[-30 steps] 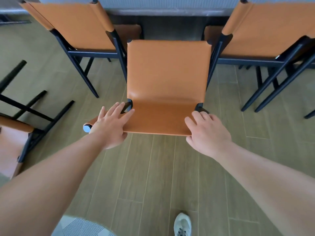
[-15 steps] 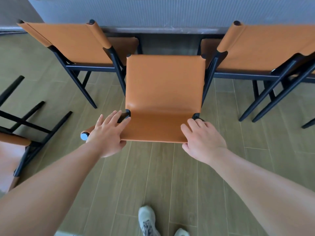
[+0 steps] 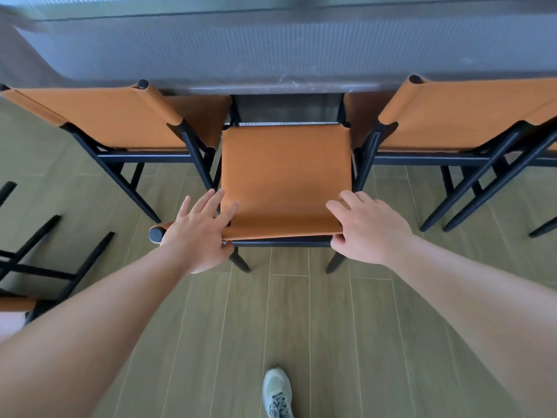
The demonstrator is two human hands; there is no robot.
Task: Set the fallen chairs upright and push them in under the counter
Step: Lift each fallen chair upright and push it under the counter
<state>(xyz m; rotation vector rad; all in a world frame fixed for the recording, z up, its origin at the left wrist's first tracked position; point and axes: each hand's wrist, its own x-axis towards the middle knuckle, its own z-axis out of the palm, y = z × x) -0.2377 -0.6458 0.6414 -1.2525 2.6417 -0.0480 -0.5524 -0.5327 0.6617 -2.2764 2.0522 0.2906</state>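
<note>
You stood in a dining area: orange chairs lined a grey counter over wood-plank flooring.

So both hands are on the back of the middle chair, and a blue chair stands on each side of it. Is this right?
Not quite: the side chairs are orange, not blue. The head view shows the left hand and right hand on the back of the middle chair, with an orange left chair and an orange right chair beside it.

Four chairs — one toppled
</note>
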